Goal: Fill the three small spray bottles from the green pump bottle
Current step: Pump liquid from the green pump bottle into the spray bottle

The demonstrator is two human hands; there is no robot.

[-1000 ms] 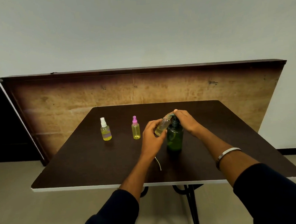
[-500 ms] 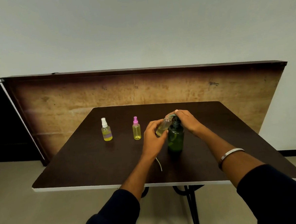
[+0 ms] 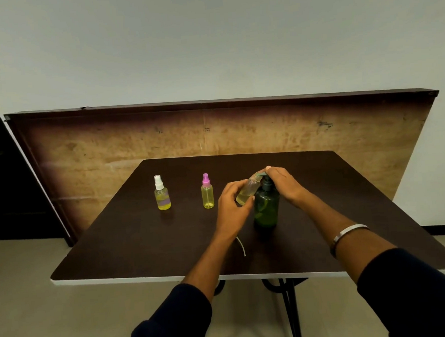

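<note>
The green pump bottle (image 3: 266, 207) stands upright on the dark table (image 3: 142, 242), right of centre. My right hand (image 3: 285, 183) lies over its pump head. My left hand (image 3: 230, 207) holds a small clear spray bottle (image 3: 248, 191) tilted, its open mouth up against the pump's nozzle; a little yellow liquid lies in it. Two other small bottles stand to the left, both with yellow liquid: one with a pink sprayer (image 3: 207, 191) and one with a white sprayer (image 3: 161, 193).
A thin white dip tube (image 3: 242, 247) lies on the table near the front edge, partly behind my left wrist. A brown board (image 3: 109, 150) leans against the wall behind the table. The table's black legs (image 3: 288, 303) show below the front edge.
Both hands stay on the bottles in nearly the same place. The view has shifted slightly; no clear change in the liquid level is visible.
</note>
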